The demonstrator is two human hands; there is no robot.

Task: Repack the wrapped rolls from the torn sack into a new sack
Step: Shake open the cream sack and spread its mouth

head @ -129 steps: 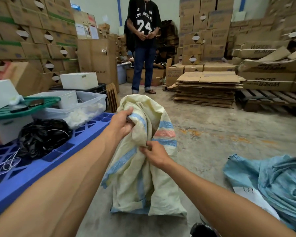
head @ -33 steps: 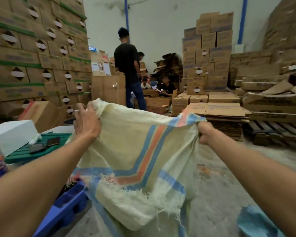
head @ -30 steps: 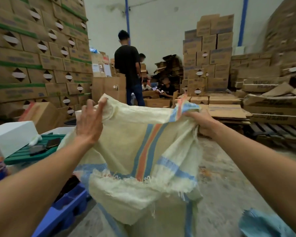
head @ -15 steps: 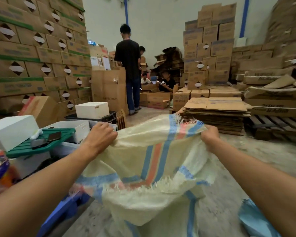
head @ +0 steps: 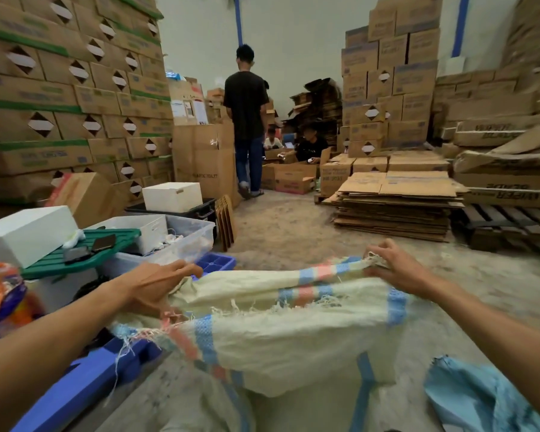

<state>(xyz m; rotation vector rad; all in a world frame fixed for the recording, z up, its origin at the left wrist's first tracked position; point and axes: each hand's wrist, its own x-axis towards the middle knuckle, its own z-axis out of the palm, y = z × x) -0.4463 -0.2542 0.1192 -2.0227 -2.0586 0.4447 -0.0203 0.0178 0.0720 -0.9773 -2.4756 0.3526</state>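
Note:
A cream woven sack [head: 293, 332] with blue and orange stripes and frayed edges hangs stretched between my hands at about waist height. My left hand [head: 156, 285] grips its left edge, fingers curled into the cloth. My right hand [head: 396, 269] pinches the frayed right corner. A blue sack [head: 480, 397] lies crumpled on the floor at the lower right. No wrapped rolls show in this view.
A blue plastic pallet [head: 85, 381] with bins, white boxes and a green tray [head: 75, 257] stands on the left. Stacked cartons line both sides. Flattened cardboard [head: 396, 201] is piled ahead right. A person [head: 247, 120] stands ahead; others sit behind.
My hands have lowered the sack from chest height to waist height and stretched it wider. The person ahead turned and walked away toward the back.

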